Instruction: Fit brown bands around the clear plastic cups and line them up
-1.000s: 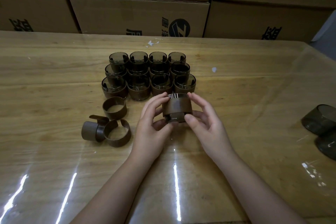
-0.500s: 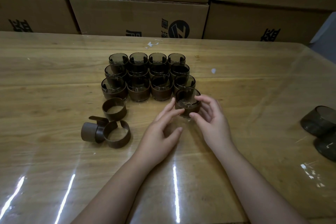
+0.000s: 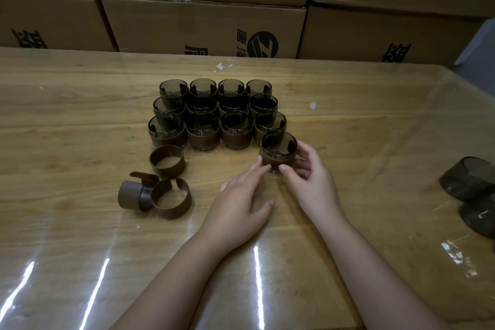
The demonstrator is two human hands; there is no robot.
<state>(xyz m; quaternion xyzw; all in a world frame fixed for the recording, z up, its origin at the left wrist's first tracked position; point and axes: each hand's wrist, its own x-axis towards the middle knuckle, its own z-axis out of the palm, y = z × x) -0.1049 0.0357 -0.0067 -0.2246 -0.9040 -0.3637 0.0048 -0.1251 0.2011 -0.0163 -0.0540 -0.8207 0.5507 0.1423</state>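
Observation:
A banded cup [image 3: 278, 151] stands upright on the table, just in front of the right end of the block of banded cups [image 3: 214, 112]. My right hand [image 3: 308, 182] holds it, thumb at its front base and fingers round its right side. My left hand [image 3: 241, 209] lies open beside it, fingertips touching the cup's lower left side. Three loose brown bands lie at the left: one [image 3: 167, 161] by the cup block, one [image 3: 171, 202] nearer me, and one on its side [image 3: 132, 194].
Bare smoky cups [image 3: 468, 178] lie at the right table edge, with another [image 3: 479, 215] below them. Stacked cardboard boxes [image 3: 203, 27] wall the far side of the wooden table [image 3: 80, 115], which has a glossy clear cover.
The banded cup, held up in both hands, came down onto the table in front of the block's right end. My left hand let go and now only touches it.

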